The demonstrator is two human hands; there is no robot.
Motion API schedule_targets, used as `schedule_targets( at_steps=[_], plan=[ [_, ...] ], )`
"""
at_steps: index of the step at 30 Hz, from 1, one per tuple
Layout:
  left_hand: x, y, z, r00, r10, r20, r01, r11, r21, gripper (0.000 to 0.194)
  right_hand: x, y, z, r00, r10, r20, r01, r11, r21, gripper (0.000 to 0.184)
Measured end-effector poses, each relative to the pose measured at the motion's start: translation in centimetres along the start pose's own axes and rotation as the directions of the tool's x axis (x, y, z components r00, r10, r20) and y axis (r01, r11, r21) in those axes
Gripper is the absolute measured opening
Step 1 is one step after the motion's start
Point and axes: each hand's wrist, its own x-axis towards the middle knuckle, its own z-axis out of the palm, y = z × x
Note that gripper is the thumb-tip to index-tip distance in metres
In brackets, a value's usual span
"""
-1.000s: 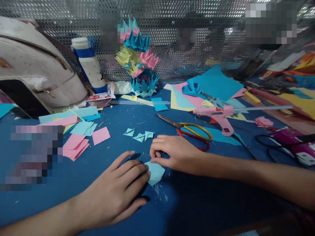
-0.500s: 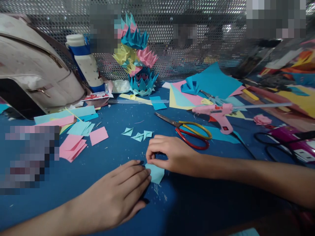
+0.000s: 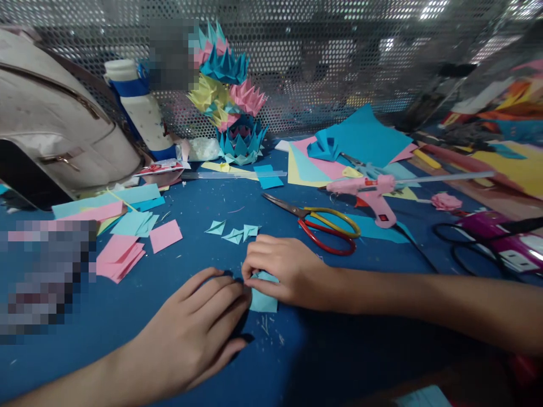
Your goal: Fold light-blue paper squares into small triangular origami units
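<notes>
A small light-blue paper square [image 3: 264,301] lies on the blue tabletop between my hands. My right hand [image 3: 285,265] is closed in a pinch at its upper left edge, thumb on the near side. My left hand [image 3: 203,325] rests palm down with its fingers stretched, the fingertips meeting the paper's left edge and my right fingertips. What lies under those left fingertips is hidden. Just beyond my hands are several small folded light-blue pieces [image 3: 233,235]. Scissors [image 3: 326,223] with one yellow and one red handle lie past my right hand.
Pink paper squares [image 3: 117,259] and light-blue squares [image 3: 134,223] are stacked at the left. A pink glue gun [image 3: 377,192] lies at the right with its cord trailing. Behind stand a folded-paper lotus stack [image 3: 241,141], a white bottle [image 3: 142,113] and a bag [image 3: 63,113].
My right fingers have shifted slightly left along the paper's upper edge. My left fingers are more bent and raised. The whole view has turned a little.
</notes>
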Motion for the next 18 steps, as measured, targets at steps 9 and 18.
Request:
schedule_targets(
  at_steps=[9, 18],
  plan=[
    [0.1, 0.1, -0.3, 1.0, 0.011, 0.014, -0.011, 0.999, -0.032, 0.032, 0.1, 0.1, -0.2, 0.999, 0.015, 0.033, -0.015, 1.0, 0.02, 0.014],
    [0.5, 0.0, -0.4, 1.0, 0.015, 0.004, -0.015, 1.0, 0.008, 0.032, 0.0, 1.0, -1.3, 1.0, 0.002, 0.024, -0.002, 0.999, 0.033, 0.005]
  ],
)
